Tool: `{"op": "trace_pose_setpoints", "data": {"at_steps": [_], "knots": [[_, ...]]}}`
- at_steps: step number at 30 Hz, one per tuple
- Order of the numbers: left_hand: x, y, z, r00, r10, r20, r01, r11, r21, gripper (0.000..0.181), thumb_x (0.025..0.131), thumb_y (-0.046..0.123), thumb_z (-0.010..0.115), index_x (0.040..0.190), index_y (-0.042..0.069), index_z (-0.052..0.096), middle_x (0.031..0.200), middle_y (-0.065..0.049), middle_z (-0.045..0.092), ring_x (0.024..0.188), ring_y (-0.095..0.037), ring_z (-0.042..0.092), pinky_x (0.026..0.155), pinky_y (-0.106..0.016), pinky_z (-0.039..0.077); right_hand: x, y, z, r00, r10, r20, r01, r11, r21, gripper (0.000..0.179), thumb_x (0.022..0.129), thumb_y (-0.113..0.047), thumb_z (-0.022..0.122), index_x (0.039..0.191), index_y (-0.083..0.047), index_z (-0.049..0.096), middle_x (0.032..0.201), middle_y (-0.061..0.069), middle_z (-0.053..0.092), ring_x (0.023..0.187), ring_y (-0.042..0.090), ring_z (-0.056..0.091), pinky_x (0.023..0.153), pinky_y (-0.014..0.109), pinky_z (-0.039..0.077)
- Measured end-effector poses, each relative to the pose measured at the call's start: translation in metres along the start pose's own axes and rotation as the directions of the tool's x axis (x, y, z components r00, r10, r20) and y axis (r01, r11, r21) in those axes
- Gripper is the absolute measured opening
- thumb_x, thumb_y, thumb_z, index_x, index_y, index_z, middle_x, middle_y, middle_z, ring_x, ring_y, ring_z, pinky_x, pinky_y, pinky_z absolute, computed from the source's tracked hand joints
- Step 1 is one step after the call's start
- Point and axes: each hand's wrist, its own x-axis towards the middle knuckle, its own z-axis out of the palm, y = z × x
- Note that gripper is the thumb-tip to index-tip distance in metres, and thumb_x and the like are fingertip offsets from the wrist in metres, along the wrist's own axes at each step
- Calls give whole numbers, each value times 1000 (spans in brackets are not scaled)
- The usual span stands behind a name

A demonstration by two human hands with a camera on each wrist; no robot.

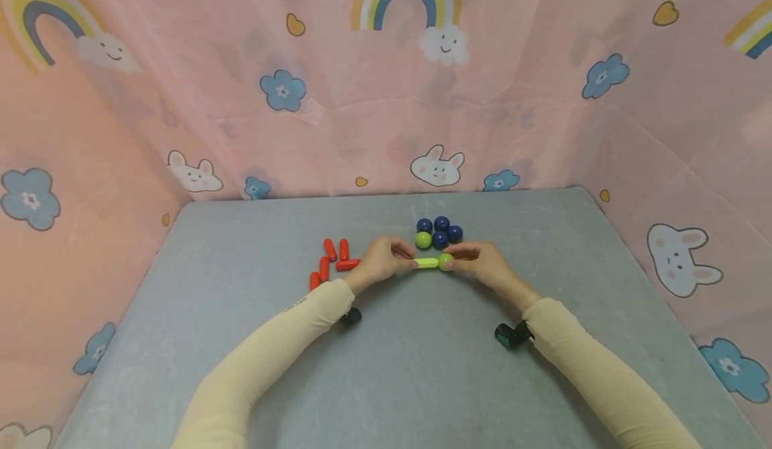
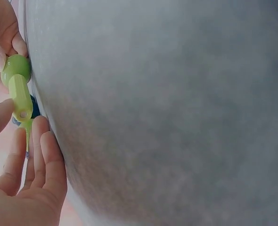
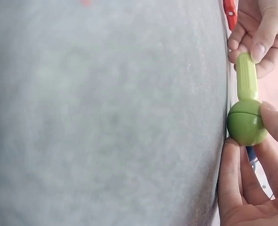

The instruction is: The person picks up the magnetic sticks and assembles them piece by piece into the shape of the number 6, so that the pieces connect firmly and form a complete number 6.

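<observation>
Right now a short lime-green plastic rod [image 1: 426, 263] lies level just above the grey felt-covered tabletop [image 1: 422, 368], its long axis running side to side between the two hands. The left hand [image 1: 381, 261] pinches the rod's left end between thumb and fingertips, a narrow grip closed on that end. At the rod's other end sits a glossy green plastic ball [image 1: 445, 262], touching the rod's tip, and the right hand [image 1: 482, 265] holds this ball between thumb and fingers, a close grip curled round it. So from the left grip the ball lies straight along the rod's axis, to the right; from the right grip the rod points straight left.

Taking the rod as landmark: just behind it rests a second green ball [image 1: 423, 239], touching a cluster of four dark blue balls [image 1: 441, 230]. To the rod's left, beyond the left hand, lie several orange-red rods [image 1: 333, 260], scattered close together. Both hands are equally near the joined pair.
</observation>
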Motion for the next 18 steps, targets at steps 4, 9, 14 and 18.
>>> {"op": "trace_pose_setpoints", "data": {"at_steps": [4, 9, 14, 18], "knots": [[-1, 1, -1, 1000, 1, -4, -1, 1000, 6, 22, 82, 16, 80, 100, 5, 73, 96, -10, 74, 75, -9, 62, 62, -19, 50, -1, 0, 0, 1000, -4, 8, 4, 1000, -5, 41, 88, -32, 76, 123, -12, 70, 126, 12, 69, 115, 25, 64, 98, 40, 51], [1, 4, -1, 999, -9, -35, 9, 1000, -6, 20, 84, 15, 78, 100, 5, 72, 96, -10, 73, 78, -11, 61, 63, -19, 48, -2, -1, -1, 1000, -8, 15, 8, 1000, 7, 40, 87, -30, 76, 122, -11, 70, 125, 13, 69, 114, 26, 65, 98, 42, 51], [8, 8, -3, 995, -27, -101, 26, 1000, -14, 14, 88, 15, 73, 99, 6, 72, 93, -11, 73, 73, -10, 60, 58, -20, 46, -4, -3, -1, 1000, -5, 13, 5, 1000, 14, 42, 87, -30, 77, 123, -10, 69, 126, 13, 69, 114, 27, 65, 97, 42, 52], [15, 8, -5, 991, -53, -126, 50, 998, -27, 14, 90, 17, 71, 99, 6, 73, 90, -10, 73, 67, -10, 59, 56, -20, 47, -4, -3, -1, 1000, -7, 9, 7, 1000, 17, 43, 87, -29, 77, 124, -10, 69, 126, 13, 69, 113, 26, 65, 96, 41, 52]]}}
